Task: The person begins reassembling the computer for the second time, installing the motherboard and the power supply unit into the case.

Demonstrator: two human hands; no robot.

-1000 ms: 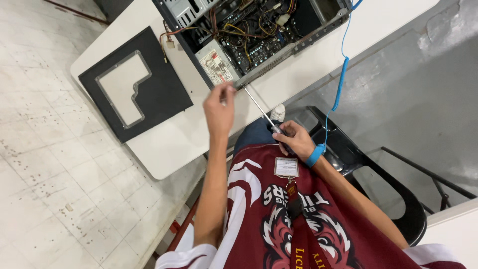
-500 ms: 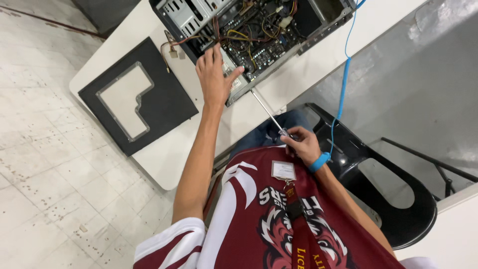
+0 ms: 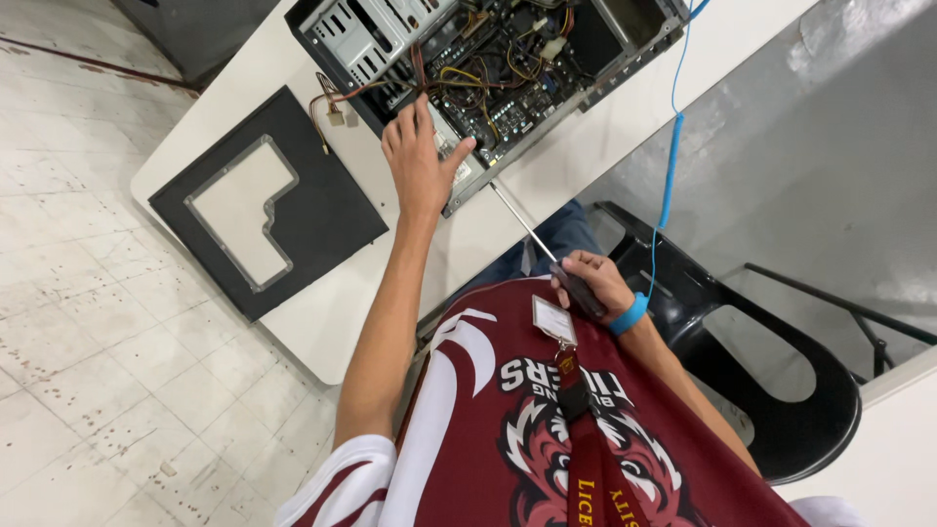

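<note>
White tabletop (image 3: 605, 146) carries one open computer case (image 3: 488, 68). Since a second ago the left hand (image 3: 420, 161) has reached forward, fingers spread on the case's near edge. The right hand (image 3: 590, 285) stays clamped on one screwdriver (image 3: 532, 234), below the case. One black side panel (image 3: 264, 200) lies left of the case.

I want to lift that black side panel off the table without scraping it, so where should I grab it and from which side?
Probably best gripped by the corner of the black side panel that juts past the white table's floor-side edge, coming from the floor side. It lies flat, so only an overhanging part lets fingers get underneath. The window cutout offers a second hold. The left hand is nearest; the right hand holds a screwdriver.
</note>
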